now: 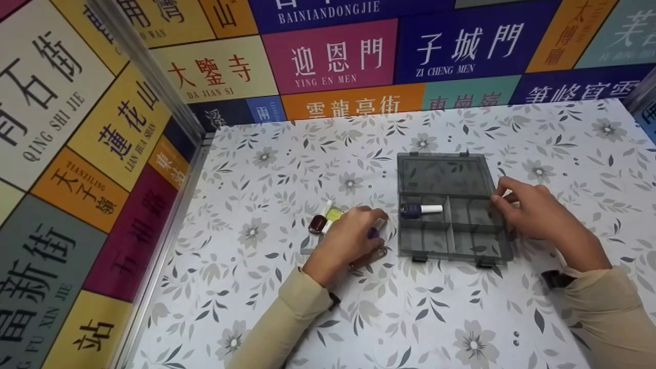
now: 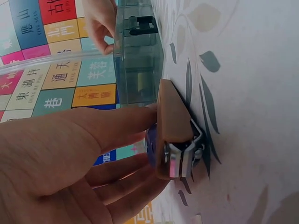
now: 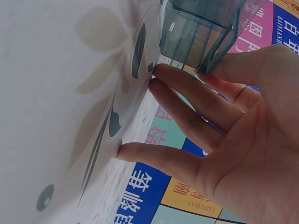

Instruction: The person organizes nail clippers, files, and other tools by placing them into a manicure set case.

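Observation:
My left hand [image 1: 346,238] pinches a small purple nail polish bottle [image 1: 373,233] between thumb and fingers, largely hidden by the hand. Right beside it on the cloth lies a brown nail clipper [image 2: 175,123] with a shiny metal end. A dark red nail polish bottle [image 1: 318,224] and a yellow-green item [image 1: 334,213] lie on the hand's far side, partly covered. With thumb and index finger, my right hand [image 1: 533,215] holds the right edge of a grey see-through compartment box [image 1: 451,225], its lid laid back. In its upper left compartment rests a navy nail polish bottle [image 1: 412,210] with a white cap.
A white tablecloth [image 1: 287,307] with grey flowers and leaves covers the table. Panels of coloured signs [image 1: 338,56] stand along the back and left. The box's lid [image 1: 443,174] lies toward the back, and its latches [image 1: 420,258] face the front.

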`<action>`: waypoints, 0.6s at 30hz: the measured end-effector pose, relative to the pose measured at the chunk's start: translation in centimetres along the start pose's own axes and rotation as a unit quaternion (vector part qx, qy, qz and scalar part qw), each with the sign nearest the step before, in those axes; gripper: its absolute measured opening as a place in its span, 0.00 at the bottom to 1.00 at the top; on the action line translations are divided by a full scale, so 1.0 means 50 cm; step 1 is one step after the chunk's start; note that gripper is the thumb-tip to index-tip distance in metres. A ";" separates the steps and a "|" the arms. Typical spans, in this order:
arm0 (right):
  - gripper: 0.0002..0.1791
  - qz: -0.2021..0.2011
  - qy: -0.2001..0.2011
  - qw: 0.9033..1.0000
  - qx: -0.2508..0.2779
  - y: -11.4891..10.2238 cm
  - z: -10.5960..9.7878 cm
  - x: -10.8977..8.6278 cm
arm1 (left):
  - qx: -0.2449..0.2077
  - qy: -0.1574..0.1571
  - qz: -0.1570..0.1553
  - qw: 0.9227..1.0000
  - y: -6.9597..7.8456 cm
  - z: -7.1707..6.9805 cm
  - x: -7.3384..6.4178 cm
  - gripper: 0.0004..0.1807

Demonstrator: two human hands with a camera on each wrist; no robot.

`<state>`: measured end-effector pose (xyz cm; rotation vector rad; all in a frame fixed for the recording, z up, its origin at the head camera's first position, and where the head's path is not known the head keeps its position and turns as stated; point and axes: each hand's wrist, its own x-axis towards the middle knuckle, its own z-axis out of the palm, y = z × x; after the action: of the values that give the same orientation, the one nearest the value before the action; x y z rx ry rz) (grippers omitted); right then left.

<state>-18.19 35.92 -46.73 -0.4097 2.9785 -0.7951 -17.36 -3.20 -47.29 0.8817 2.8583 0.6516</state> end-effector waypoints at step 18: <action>0.07 0.011 -0.011 1.000 0.004 0.002 -0.002 0.003 | 0.046 0.008 -0.008 0.999 0.007 0.002 -0.002 0.21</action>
<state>-18.36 35.99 -46.67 -0.3812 2.9534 -0.7951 -17.09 -2.94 -47.24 0.8676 2.9265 0.5319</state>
